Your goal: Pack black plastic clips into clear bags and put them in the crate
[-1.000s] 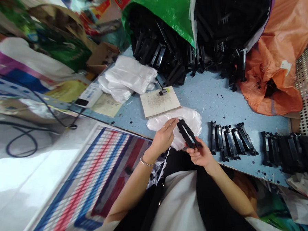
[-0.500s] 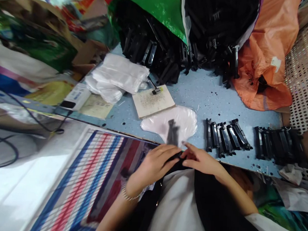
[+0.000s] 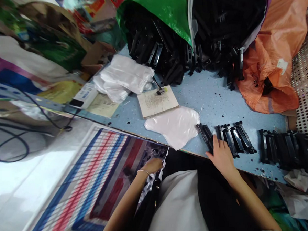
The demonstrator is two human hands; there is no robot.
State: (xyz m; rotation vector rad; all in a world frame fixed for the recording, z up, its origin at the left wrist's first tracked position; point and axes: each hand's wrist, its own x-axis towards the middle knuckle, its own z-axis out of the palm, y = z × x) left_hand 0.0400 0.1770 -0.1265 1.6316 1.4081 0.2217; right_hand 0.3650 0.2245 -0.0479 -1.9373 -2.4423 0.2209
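Note:
My right hand rests at the near edge of the blue table, fingers closed on the near end of a long black plastic part. That part lies at the left end of a row of like black parts, beside a flat white plastic bag. My left hand is down below the table edge, by my lap, in crinkled clear plastic. Its fingers are hidden.
A second group of black parts lies to the right. At the back, a green sack and an orange sack spill heaps of black parts. A small wooden board and folded white bags sit left of centre.
Both hands held the black part over the white bag, then drew back to my lap. Now the right hand has carried it to the row and the left has dropped below the table.

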